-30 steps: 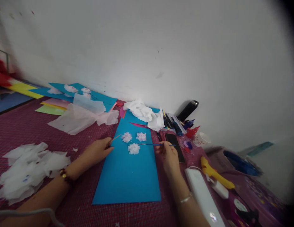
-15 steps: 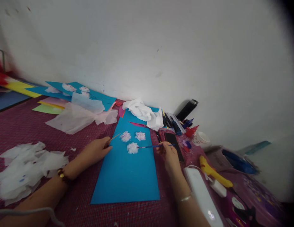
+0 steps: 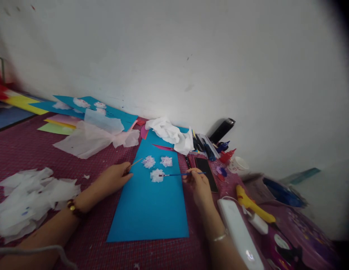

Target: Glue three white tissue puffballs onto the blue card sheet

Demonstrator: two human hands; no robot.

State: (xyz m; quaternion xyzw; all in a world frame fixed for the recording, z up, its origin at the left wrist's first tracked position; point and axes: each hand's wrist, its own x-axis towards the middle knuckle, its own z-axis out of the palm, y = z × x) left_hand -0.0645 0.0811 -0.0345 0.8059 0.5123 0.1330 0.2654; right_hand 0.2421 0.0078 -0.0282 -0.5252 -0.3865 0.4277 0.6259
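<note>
A blue sheet [image 3: 152, 210] lies on the checked cloth, with three white-and-purple tissue puffs on its upper half. My right hand [image 3: 199, 183] is closed round a thin blue paintbrush [image 3: 177, 174] at the sheet's right edge, and the brush tip touches the lowest puff [image 3: 156, 175]. At the left edge of the sheet, my left hand [image 3: 118, 177] pinches a thin wooden stick [image 3: 136, 162] that points toward the upper left puff [image 3: 149, 162]. The upper right puff [image 3: 166, 161] is touched by neither tool.
Crumpled white tissue [image 3: 28, 202] lies at the left. Behind are tissue sheets [image 3: 87, 137] and more blue sheets [image 3: 118, 112]. At the right stand a phone [image 3: 205, 172], a paper cup [image 3: 238, 165], a white power strip [image 3: 238, 232] and a yellow glue gun [image 3: 253, 204].
The brush tip has moved slightly left, further onto the lowest puff. My left hand keeps its hold on the stick, nearly unmoved.
</note>
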